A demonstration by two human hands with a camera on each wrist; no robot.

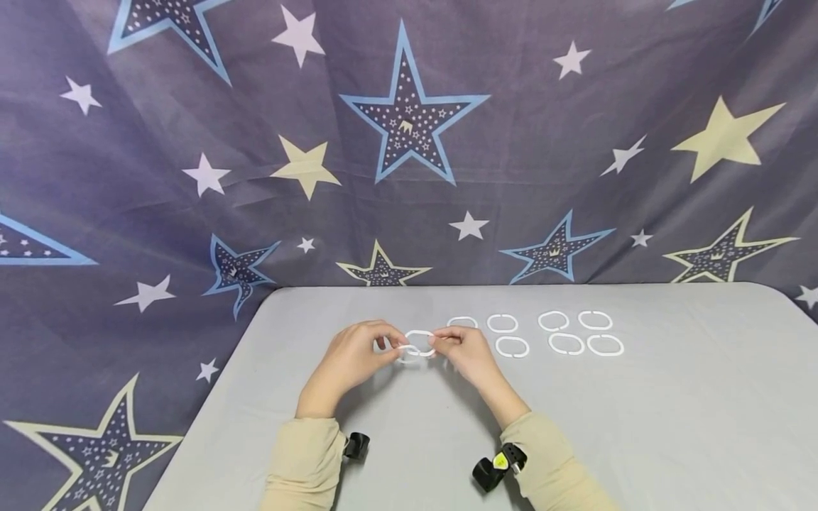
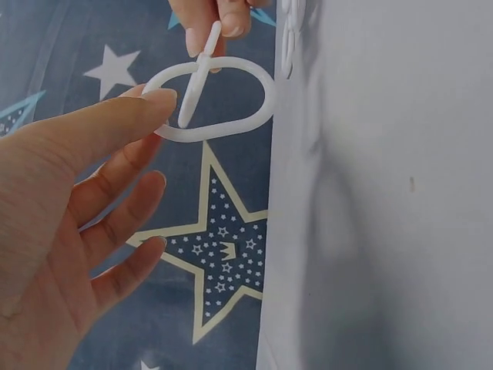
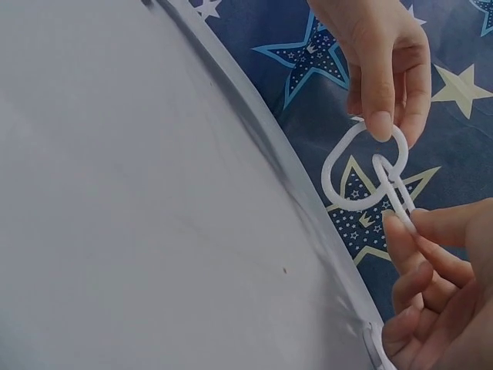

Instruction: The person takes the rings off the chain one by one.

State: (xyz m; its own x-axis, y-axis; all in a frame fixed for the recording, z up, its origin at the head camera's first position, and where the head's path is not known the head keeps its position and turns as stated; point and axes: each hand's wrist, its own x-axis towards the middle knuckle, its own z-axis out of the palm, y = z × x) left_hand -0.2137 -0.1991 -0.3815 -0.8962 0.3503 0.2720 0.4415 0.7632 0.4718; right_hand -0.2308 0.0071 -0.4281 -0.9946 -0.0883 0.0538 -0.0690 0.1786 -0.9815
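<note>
Between thumb and fingertips, my left hand (image 1: 353,357) pinches a white oval link (image 2: 269,96) by one end. From the other side, my right hand (image 1: 471,357) pinches a second white oval link (image 3: 399,202) between thumb and finger. The two links cross and appear hooked through each other, held above the table in the head view. The remaining fingers of the left hand (image 2: 73,185) are loosely bent beneath the link in the left wrist view. Fingertips cover the held end of each link.
A grey-covered table (image 1: 690,411) meets a dark star-patterned cloth (image 1: 498,156) behind it. Several white oval links lie at the back right, among them one link (image 1: 513,355) and another link (image 1: 604,354). One link (image 1: 461,319) is partly hidden behind my right hand.
</note>
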